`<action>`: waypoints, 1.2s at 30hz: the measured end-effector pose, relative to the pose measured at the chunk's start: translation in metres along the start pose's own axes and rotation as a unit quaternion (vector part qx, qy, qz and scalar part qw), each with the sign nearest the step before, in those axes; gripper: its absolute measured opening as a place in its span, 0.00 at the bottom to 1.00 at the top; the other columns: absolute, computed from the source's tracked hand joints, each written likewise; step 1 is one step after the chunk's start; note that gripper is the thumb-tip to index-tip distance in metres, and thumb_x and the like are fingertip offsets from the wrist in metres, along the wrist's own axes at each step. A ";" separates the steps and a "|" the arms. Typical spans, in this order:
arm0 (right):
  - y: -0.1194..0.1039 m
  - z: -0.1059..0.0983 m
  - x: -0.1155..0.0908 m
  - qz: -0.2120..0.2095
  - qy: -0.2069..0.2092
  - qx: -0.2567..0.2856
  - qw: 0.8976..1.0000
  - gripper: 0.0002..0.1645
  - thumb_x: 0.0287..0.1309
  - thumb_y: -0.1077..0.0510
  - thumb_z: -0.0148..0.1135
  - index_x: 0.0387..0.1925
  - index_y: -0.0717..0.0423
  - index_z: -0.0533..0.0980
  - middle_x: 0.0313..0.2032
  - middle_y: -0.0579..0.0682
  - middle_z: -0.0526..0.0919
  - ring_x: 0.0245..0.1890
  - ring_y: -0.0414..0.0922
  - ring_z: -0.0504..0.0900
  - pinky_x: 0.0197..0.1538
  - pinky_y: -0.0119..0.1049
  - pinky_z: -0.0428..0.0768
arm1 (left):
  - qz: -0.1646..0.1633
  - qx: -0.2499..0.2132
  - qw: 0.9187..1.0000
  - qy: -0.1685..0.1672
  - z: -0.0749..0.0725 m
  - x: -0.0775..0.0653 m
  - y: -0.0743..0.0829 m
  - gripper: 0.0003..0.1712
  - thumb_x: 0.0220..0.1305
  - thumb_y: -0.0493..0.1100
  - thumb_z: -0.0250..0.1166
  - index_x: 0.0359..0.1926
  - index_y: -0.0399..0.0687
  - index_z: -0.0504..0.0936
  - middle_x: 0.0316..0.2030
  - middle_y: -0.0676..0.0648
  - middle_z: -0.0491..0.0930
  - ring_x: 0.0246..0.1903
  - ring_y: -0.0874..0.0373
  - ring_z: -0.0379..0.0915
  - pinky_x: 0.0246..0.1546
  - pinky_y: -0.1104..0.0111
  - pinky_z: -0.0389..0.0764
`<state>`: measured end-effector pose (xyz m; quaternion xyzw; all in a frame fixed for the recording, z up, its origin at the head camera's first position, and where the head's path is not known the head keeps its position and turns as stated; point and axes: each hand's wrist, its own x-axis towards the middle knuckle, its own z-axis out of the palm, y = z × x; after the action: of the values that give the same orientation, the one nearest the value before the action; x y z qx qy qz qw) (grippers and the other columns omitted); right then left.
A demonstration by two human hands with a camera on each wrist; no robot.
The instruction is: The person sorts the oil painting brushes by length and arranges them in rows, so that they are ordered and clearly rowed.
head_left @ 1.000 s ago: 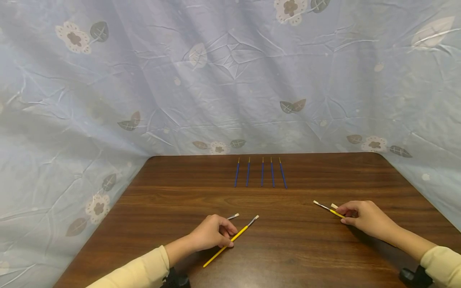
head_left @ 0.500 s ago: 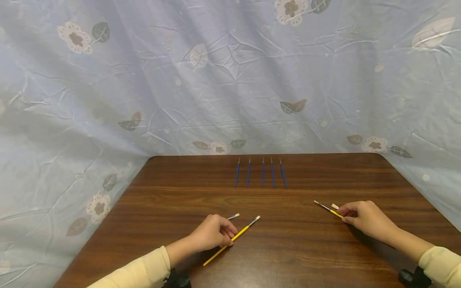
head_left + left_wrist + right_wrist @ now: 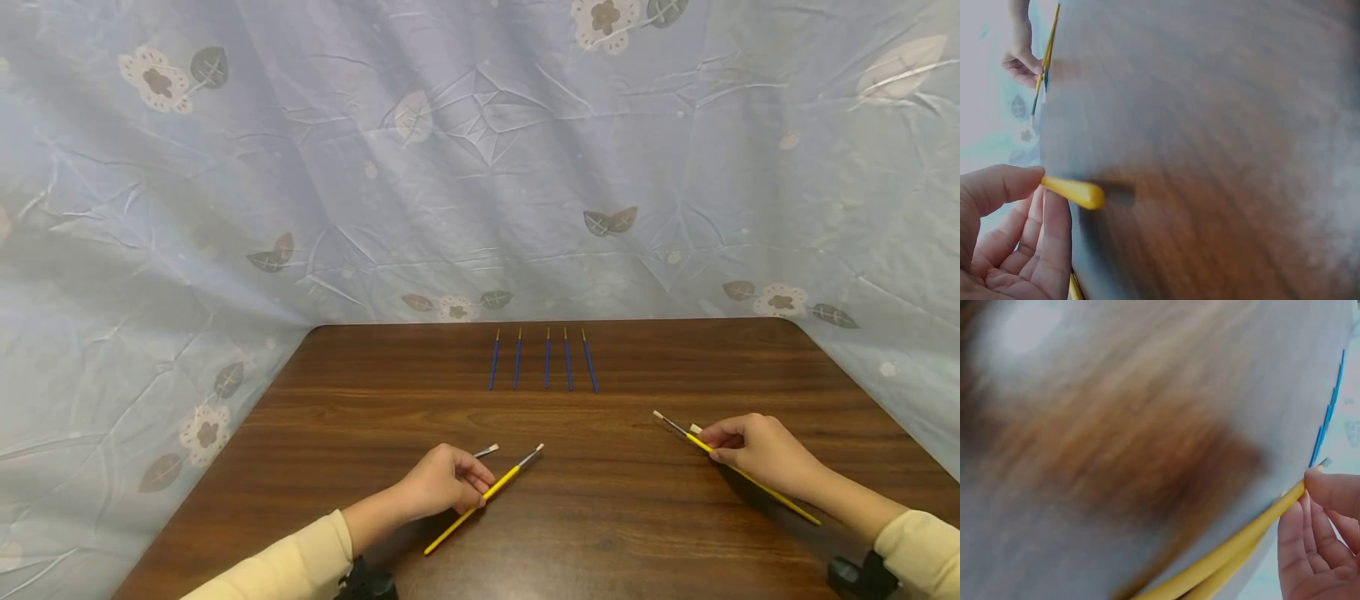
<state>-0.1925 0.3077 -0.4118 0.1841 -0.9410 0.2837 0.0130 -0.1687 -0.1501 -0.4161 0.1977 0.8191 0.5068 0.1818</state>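
My left hand (image 3: 446,482) pinches a yellow-handled paintbrush (image 3: 504,482) between thumb and fingers, bristles pointing away to the right. The rounded handle end (image 3: 1075,190) faces the left wrist camera. Beyond that hand, the pale bristles of a second paintbrush (image 3: 491,449) show, the rest mostly hidden. On the right, my right hand (image 3: 761,450) pinches another yellow paintbrush (image 3: 776,495), its bristles toward the far left. Close beside it lies a further paintbrush (image 3: 696,428), largely covered by the fingers; its yellow handle (image 3: 1225,572) runs under the held one in the right wrist view.
Several thin blue paintbrushes (image 3: 547,362) lie in a spaced row near the far edge of the brown wooden table (image 3: 405,367). A pale floral curtain (image 3: 480,183) hangs behind the table and along both sides.
The right hand has lifted slightly and its brush has tilted, so its handle now shows below the hand. In the left hand, the brush's bristle end has shifted a little up and right.
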 end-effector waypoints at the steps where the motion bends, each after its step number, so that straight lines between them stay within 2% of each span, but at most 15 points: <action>1: -0.001 -0.001 0.000 0.003 -0.003 0.006 1.000 0.11 0.51 0.66 0.71 0.40 0.61 0.84 0.31 0.44 0.84 0.28 0.38 0.80 0.29 0.31 0.80 | -0.001 -0.005 1.000 -0.001 0.000 0.000 0.000 0.11 0.50 0.26 0.69 0.38 0.35 0.85 0.30 0.44 0.82 0.26 0.57 0.79 0.25 0.69 0.83; 9: 0.000 -0.006 0.003 0.034 -0.036 0.082 0.995 0.15 0.54 0.66 0.68 0.45 0.67 0.82 0.36 0.50 0.84 0.32 0.40 0.79 0.30 0.32 0.81 | -0.010 -0.050 0.999 -0.009 0.000 0.002 0.001 0.12 0.53 0.29 0.69 0.42 0.33 0.84 0.33 0.45 0.83 0.29 0.56 0.80 0.29 0.66 0.85; 16: 0.005 -0.011 0.006 0.033 -0.092 0.195 0.976 0.20 0.58 0.69 0.63 0.50 0.78 0.75 0.39 0.58 0.83 0.32 0.40 0.80 0.34 0.36 0.84 | -0.027 -0.089 0.996 -0.007 0.001 0.003 0.002 0.16 0.54 0.29 0.68 0.46 0.32 0.83 0.37 0.43 0.84 0.28 0.56 0.80 0.30 0.66 0.84; 20: 0.004 -0.012 0.007 0.039 -0.123 0.240 0.962 0.21 0.60 0.70 0.61 0.52 0.82 0.71 0.40 0.60 0.82 0.33 0.40 0.80 0.34 0.36 0.83 | -0.034 -0.112 0.993 -0.009 0.002 0.004 0.002 0.18 0.54 0.29 0.68 0.47 0.32 0.82 0.37 0.42 0.84 0.28 0.57 0.80 0.29 0.67 0.84; 26: -0.003 -0.015 0.007 0.076 -0.146 0.277 0.947 0.24 0.62 0.69 0.59 0.55 0.83 0.67 0.39 0.55 0.81 0.32 0.40 0.77 0.32 0.35 0.82 | -0.047 -0.148 0.988 -0.018 0.004 0.004 0.003 0.20 0.54 0.28 0.67 0.50 0.32 0.81 0.36 0.43 0.82 0.30 0.56 0.81 0.30 0.68 0.84; 36: -0.011 -0.014 0.008 0.113 -0.160 0.315 0.928 0.30 0.64 0.64 0.61 0.59 0.82 0.64 0.42 0.55 0.78 0.38 0.45 0.78 0.40 0.41 0.83 | -0.060 -0.186 0.980 -0.021 0.009 0.004 0.006 0.25 0.54 0.26 0.67 0.55 0.32 0.78 0.37 0.43 0.80 0.32 0.54 0.82 0.31 0.67 0.85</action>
<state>-0.1974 0.3038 -0.3934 0.1144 -0.8070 0.5322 -0.2290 -0.1673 -0.1389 -0.4152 0.1210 0.7171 0.6342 0.2624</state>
